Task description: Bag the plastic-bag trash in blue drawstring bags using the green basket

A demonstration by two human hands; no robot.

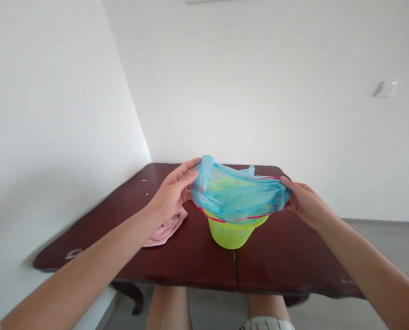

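Note:
A thin, see-through blue plastic bag (238, 197) with a red drawstring edge is stretched across the top of a lime-green perforated basket (231, 234). My left hand (178, 185) is closed on the bag's left side, thumb and fingers pinching the plastic. On the opposite side, my right hand (298, 197) pinches the bag's edge near the red drawstring. The basket stands upright on the table, its rim mostly covered by the bag. Partly behind my left forearm lies a folded pink cloth (168, 229).
The dark red-brown wooden table (200, 266) has a seam running toward me. Small white scraps (144, 180) lie at its back left. White walls stand behind and to the left. A switch plate (386, 89) is on the wall at right. My legs show below the table's front edge.

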